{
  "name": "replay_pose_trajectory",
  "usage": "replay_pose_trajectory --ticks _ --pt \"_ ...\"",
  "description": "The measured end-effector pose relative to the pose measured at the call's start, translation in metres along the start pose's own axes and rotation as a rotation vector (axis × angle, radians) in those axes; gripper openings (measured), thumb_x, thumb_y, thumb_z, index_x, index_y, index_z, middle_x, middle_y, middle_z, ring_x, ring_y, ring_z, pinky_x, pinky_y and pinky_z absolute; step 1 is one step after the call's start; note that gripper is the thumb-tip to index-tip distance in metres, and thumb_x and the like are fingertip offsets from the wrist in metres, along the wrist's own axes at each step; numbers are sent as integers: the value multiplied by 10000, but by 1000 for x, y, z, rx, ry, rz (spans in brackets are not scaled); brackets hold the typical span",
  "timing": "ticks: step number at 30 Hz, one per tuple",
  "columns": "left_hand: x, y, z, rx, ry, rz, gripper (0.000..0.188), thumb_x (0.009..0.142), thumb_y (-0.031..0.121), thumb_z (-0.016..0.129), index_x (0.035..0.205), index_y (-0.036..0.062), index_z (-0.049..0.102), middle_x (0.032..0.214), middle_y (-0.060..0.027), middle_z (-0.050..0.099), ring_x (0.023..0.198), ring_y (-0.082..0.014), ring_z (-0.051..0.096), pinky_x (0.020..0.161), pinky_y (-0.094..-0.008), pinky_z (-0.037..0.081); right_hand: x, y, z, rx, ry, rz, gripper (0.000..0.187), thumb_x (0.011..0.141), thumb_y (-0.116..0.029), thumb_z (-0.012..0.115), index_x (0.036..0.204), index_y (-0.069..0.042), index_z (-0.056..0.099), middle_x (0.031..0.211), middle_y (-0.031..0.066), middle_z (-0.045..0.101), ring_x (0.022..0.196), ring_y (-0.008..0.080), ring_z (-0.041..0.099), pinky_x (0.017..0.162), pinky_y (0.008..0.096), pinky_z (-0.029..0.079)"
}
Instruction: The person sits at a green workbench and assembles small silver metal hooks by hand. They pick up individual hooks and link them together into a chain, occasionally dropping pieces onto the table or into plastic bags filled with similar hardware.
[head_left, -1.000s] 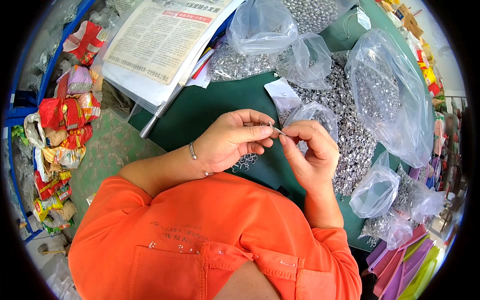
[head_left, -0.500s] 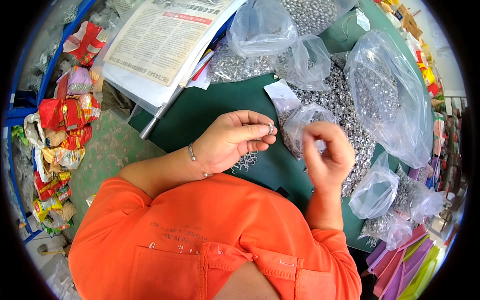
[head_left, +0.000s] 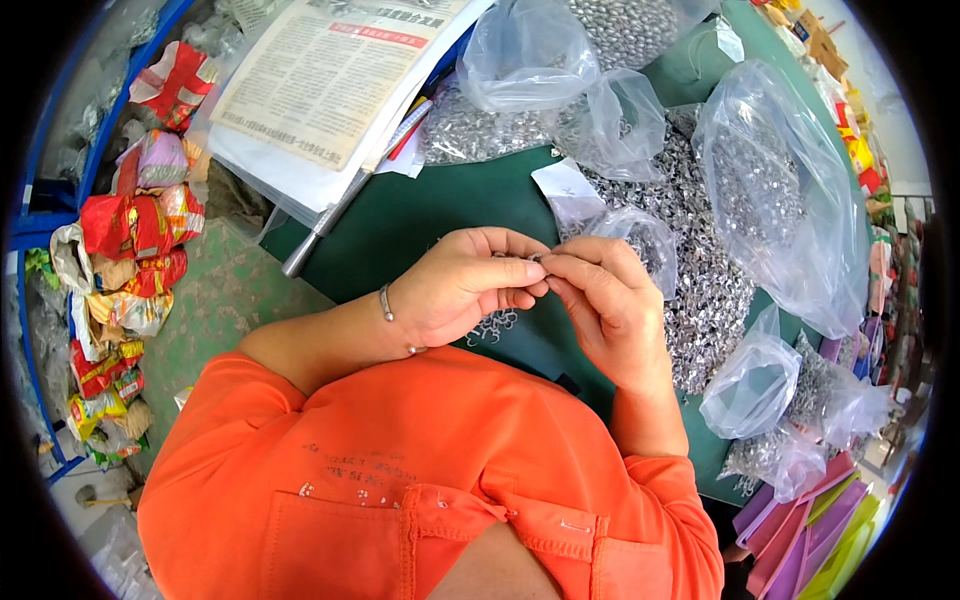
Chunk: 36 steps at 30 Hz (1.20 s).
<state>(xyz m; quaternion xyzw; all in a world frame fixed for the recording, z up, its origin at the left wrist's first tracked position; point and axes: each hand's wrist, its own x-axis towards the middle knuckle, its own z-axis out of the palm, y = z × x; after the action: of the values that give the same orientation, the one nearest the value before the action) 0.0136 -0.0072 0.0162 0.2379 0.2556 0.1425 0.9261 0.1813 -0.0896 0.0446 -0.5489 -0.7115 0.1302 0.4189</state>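
Over the green table, both of my hands meet fingertip to fingertip. My left hand [head_left: 455,285] is closed in a pinch on a small silvery metal piece [head_left: 536,256], mostly covered by the fingers. My right hand [head_left: 615,305] is also closed, its thumb and forefinger pressed together against that same spot. What lies between the right fingertips is hidden. Beneath my left hand, a few small silvery hooks [head_left: 492,326] lie on the tabletop. Just right of my right hand spreads a big heap of small shiny metal parts [head_left: 712,335].
Clear plastic bags of metal parts [head_left: 765,190] stand along the far and right side. A newspaper [head_left: 320,85] lies on papers at the far left, beside a metal tube [head_left: 325,230]. Colourful packets [head_left: 140,225] fill a blue rack at left. Purple and green plastic strips [head_left: 810,535] sit lower right.
My right hand has moved left from beside the metal heap, and its fingertips now touch those of my left hand. The left hand has stayed almost still, keeping its pinch.
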Motion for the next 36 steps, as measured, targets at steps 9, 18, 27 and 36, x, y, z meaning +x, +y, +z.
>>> replay_pose_trajectory --ticks 9,18,27,36 --pt "1 4 4 -99 -59 -22 237 918 137 500 1065 -24 594 982 -114 633 913 -195 620 810 -312 512 -5 3 -1 127 41 42 175 713 48 681 854 -26 608 856 89 580 744 238 568 643 318 471" --pt "0 4 5 -23 -37 -27 224 908 120 533 1080 -13 586 992 -103 630 925 -188 619 824 -306 506 -5 2 4 98 114 93 160 743 73 656 867 -18 611 823 100 613 731 236 602 636 299 491" --pt "-1 4 4 12 -10 13 150 912 98 541 1025 11 585 961 -75 625 866 -143 612 754 -274 504 -8 -4 5 361 124 341 138 795 87 601 905 6 618 846 82 609 739 148 608 624 241 485" --pt "-3 2 -2 -30 -125 24 139 918 122 544 1016 27 575 911 -58 618 814 -139 600 733 -277 507 -9 -9 5 871 90 466 194 813 77 607 992 8 637 905 72 583 816 119 593 662 218 482"
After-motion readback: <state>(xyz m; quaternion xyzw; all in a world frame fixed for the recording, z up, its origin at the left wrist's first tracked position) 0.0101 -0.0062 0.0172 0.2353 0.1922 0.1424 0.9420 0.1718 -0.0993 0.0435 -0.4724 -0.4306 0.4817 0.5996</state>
